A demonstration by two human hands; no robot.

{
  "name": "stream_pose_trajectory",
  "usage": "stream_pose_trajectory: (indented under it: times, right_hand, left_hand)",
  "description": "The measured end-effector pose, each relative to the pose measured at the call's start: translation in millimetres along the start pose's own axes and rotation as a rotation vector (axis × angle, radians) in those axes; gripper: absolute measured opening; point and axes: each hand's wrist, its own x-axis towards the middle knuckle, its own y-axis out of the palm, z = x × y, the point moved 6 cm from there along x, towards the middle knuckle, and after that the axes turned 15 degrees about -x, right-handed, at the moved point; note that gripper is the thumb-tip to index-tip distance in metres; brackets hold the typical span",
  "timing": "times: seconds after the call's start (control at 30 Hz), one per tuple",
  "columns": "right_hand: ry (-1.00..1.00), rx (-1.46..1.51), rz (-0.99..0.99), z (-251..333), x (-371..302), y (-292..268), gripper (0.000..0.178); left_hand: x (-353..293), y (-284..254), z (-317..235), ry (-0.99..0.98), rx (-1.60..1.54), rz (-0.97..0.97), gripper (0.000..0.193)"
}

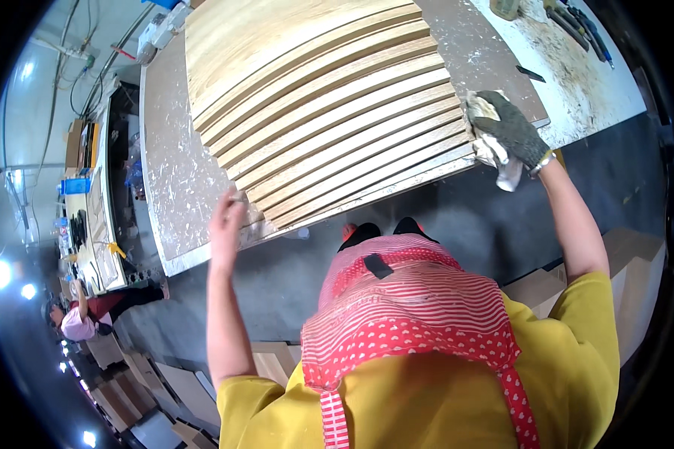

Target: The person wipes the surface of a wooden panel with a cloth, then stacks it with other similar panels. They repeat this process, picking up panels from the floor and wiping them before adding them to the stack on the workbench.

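A stack of pale wooden boards point(337, 112) lies fanned out in overlapping steps on the worktable, their long edges facing me. My right hand point(511, 129), in a dark grey-green glove, grips a crumpled white rag point(487, 146) against the right ends of the nearest boards. Part of the rag hangs below the glove. My left hand point(228, 218) is bare and slightly blurred. It is by the left ends of the nearest boards, its fingers stretched out and apart, with nothing visible in them; whether it touches the wood I cannot tell.
The paint-spattered worktable point(174, 179) has its front edge just ahead of me. Hand tools point(580, 30) and a dark flat piece point(530, 73) lie at the far right. Panels stand on the floor behind me. Another person point(82, 314) is at a bench point(101, 224) far left.
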Motion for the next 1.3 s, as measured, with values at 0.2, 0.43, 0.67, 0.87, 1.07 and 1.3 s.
stream_pose_trajectory:
  times: [0.2, 0.43, 0.67, 0.87, 1.07, 1.3]
  right_hand:
    - [-0.012, 0.128, -0.323, 84.3, -26.9, -60.8, 0.039]
    - [0.08, -0.383, -0.901, 155.1, 5.6, 26.1, 0.035]
    - [-0.201, -0.466, -0.196, 317.1, 7.1, 178.1, 0.049]
    - [0.258, -0.097, -0.969, 195.9, -13.7, 85.8, 0.032]
    - [0.029, -0.267, -0.17, 358.3, 18.9, 208.9, 0.047]
    - [0.111, 0.324, -0.758, 265.1, -0.8, 92.4, 0.02]
  left_hand:
    - [115.7, -84.8, -102.8, 0.557, 0.275, -0.087, 0.037]
    - [246.9, 24.6, -144.3, 1.001, 0.733, 0.349, 0.048]
    - [254.7, 24.4, -128.5, 0.9, 0.697, 0.345, 0.051]
    - [257.7, 23.7, -127.0, 0.941, 0.691, 0.359, 0.053]
    - [267.6, 21.6, -124.2, 0.938, 0.688, 0.337, 0.055]
    - [263.9, 16.2, -125.4, 0.917, 0.677, 0.324, 0.055]
